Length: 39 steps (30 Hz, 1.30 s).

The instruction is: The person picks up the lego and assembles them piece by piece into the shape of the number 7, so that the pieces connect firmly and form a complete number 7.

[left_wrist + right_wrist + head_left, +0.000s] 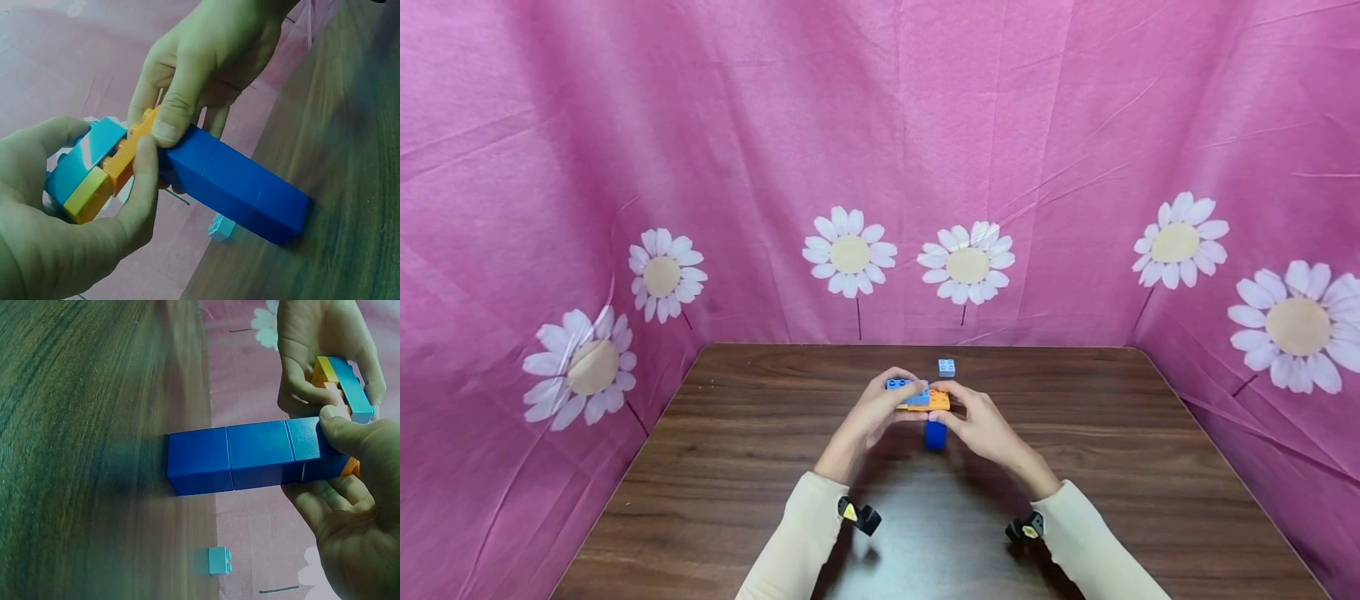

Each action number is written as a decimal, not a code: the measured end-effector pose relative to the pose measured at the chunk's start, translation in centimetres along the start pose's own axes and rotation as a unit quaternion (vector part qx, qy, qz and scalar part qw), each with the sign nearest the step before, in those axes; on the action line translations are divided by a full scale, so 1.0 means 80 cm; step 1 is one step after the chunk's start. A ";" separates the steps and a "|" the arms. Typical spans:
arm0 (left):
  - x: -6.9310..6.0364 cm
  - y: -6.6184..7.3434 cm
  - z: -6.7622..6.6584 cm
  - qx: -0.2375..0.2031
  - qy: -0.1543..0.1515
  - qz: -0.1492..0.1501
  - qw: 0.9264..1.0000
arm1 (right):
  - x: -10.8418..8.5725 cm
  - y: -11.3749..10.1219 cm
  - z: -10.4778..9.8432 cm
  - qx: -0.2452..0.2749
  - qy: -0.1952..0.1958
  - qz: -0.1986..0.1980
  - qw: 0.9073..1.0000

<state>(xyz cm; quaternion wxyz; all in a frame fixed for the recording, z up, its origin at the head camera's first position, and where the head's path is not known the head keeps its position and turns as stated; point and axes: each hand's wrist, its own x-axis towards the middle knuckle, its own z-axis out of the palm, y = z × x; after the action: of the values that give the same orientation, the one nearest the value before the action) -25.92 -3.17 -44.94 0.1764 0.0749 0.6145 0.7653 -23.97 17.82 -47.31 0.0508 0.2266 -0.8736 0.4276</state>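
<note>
A column of blue blocks point(935, 435) point(234, 181) point(259, 453) stands upright on the table. Across its top lies an orange brick point(938, 400) point(128, 153), with a lighter blue brick point(908, 392) point(87, 156) point(351, 390) and a yellow brick point(87, 197) point(325, 370) at its left end. The left hand point(874, 412) point(75, 244) point(331, 337) grips the lighter blue and yellow bricks between thumb and fingers. The right hand point(985, 425) point(200, 69) point(369, 481) pinches the orange brick and the column's top, its thumb on the near side.
A small light blue brick point(947, 367) point(221, 227) point(219, 560) sits near the back edge of the wooden table point(760, 467), behind the column. A pink cloth point(910, 125) with white flowers hangs around the table's back and sides.
</note>
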 end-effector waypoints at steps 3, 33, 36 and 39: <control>0.001 0.000 -0.001 -0.004 -0.009 -0.012 1.000 | -0.001 0.001 0.000 0.001 0.001 -0.003 1.000; 0.003 -0.015 0.007 0.021 0.033 0.014 0.999 | -0.001 0.005 0.001 0.015 0.006 0.003 1.000; 0.002 -0.015 0.009 0.011 0.041 0.021 0.999 | -0.001 0.004 0.001 0.018 0.005 0.004 1.000; 0.000 -0.015 0.011 -0.001 0.049 0.027 0.998 | 0.000 0.003 0.001 0.018 0.003 0.005 1.000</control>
<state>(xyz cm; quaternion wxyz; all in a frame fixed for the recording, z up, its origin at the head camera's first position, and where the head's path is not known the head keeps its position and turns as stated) -25.40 -2.13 -45.90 0.1255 0.0533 0.6197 0.7729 -24.06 17.90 -47.55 0.0474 0.2213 -0.8667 0.4445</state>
